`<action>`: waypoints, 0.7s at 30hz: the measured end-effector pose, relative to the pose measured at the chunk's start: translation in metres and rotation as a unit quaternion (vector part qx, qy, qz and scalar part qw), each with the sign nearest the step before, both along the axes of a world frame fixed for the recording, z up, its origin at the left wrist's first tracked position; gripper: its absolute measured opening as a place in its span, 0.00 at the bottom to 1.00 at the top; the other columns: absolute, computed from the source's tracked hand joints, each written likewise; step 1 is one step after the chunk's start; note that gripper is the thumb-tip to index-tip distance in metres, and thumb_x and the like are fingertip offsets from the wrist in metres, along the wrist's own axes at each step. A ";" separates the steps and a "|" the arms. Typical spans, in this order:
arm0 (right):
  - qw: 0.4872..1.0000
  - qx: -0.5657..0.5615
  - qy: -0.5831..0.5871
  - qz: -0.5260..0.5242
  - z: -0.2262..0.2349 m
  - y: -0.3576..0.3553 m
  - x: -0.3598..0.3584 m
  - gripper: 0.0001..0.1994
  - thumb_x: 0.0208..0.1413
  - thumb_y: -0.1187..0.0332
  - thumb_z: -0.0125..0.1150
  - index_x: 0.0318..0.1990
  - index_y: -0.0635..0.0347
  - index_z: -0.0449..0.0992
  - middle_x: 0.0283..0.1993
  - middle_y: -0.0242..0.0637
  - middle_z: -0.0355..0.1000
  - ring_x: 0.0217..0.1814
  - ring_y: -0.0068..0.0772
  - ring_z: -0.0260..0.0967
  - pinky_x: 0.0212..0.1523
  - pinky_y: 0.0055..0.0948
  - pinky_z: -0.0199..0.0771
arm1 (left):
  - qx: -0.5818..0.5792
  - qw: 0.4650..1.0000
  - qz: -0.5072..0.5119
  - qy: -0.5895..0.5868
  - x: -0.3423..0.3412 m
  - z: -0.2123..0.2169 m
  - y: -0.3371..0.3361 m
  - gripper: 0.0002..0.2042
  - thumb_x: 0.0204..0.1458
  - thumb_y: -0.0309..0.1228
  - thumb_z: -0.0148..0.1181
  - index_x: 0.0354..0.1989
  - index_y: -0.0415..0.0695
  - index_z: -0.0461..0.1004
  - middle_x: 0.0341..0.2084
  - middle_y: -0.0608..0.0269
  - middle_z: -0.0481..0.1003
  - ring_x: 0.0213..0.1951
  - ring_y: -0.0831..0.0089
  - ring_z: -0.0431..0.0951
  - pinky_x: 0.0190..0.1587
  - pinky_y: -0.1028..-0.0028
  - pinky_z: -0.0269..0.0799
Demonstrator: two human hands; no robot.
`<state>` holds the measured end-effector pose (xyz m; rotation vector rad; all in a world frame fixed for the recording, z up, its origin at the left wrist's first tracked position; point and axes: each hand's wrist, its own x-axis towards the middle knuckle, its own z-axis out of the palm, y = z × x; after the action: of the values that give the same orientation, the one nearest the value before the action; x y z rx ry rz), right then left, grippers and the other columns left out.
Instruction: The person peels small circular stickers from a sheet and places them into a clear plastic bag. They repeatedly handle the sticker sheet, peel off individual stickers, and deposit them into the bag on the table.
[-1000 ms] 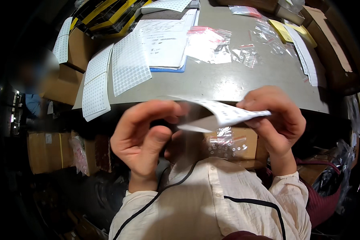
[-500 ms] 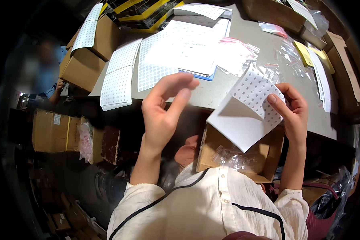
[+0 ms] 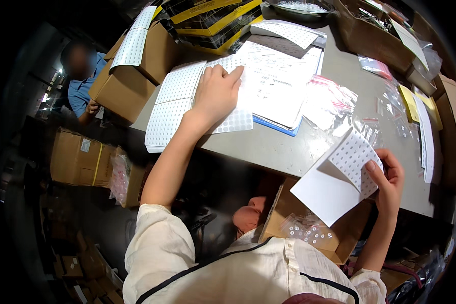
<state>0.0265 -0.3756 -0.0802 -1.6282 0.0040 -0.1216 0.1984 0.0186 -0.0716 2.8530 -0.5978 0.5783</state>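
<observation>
My left hand (image 3: pixel 217 93) lies flat, fingers spread, on a white dotted sticker sheet (image 3: pixel 231 117) on the grey table (image 3: pixel 283 149), beside two more such sheets (image 3: pixel 171 104). My right hand (image 3: pixel 388 178) grips the folded-back corner of another dotted sticker sheet (image 3: pixel 339 177) with a blank white backing, held above an open cardboard box (image 3: pixel 334 240) on my lap. Small clear bags (image 3: pixel 309 233) lie inside that box.
Printed papers (image 3: pixel 283 81) on a blue folder and several clear zip bags (image 3: pixel 334 101) lie mid-table. Yellow-black bins (image 3: pixel 207 20) and cardboard boxes (image 3: pixel 131 81) stand at the back left. Another person in blue (image 3: pixel 83 76) sits at far left. More boxes (image 3: pixel 78 159) stand below.
My left hand let go of the sheet and reached forward onto the sticker sheet on the table. My right hand kept the dotted sheet and lowered it to the right.
</observation>
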 end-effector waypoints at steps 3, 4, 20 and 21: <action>1.000 -0.011 0.002 0.007 -0.001 0.000 0.000 0.10 0.57 0.71 0.69 0.41 0.66 0.77 0.37 0.27 0.74 0.40 0.16 0.67 0.44 0.17 0.64 | 0.039 0.999 -0.003 -0.019 0.003 -0.001 -0.001 0.19 0.63 0.31 0.52 0.60 0.46 0.77 0.39 0.49 0.73 0.44 0.54 0.70 0.53 0.60 0.67; 1.000 -0.020 0.001 0.017 0.000 0.000 -0.001 0.10 0.57 0.71 0.69 0.41 0.66 0.77 0.37 0.27 0.74 0.39 0.16 0.67 0.43 0.17 0.64 | 0.053 0.998 0.001 -0.032 0.004 -0.003 -0.001 0.18 0.63 0.32 0.52 0.61 0.48 0.77 0.38 0.49 0.73 0.43 0.55 0.70 0.53 0.61 0.68; 0.999 -0.022 -0.005 0.046 0.005 0.002 -0.006 0.08 0.57 0.73 0.69 0.37 0.67 0.75 0.33 0.25 0.71 0.34 0.12 0.63 0.34 0.15 0.59 | 0.067 0.990 0.015 0.121 -0.011 0.023 0.002 0.26 0.61 0.32 0.46 0.69 0.46 0.69 0.40 0.47 0.72 0.46 0.53 0.69 0.56 0.61 0.67; 0.999 -0.027 -0.009 0.046 0.005 0.002 -0.006 0.08 0.57 0.73 0.69 0.37 0.67 0.75 0.33 0.25 0.71 0.33 0.12 0.63 0.34 0.15 0.59 | 0.068 0.990 0.017 0.124 -0.010 0.024 0.002 0.26 0.60 0.32 0.46 0.69 0.46 0.68 0.40 0.47 0.72 0.46 0.53 0.69 0.56 0.61 0.67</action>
<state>0.0202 -0.3739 -0.0754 -1.6785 -0.0897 -0.0656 0.1879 0.0203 -0.0476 3.0017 -0.5671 0.1863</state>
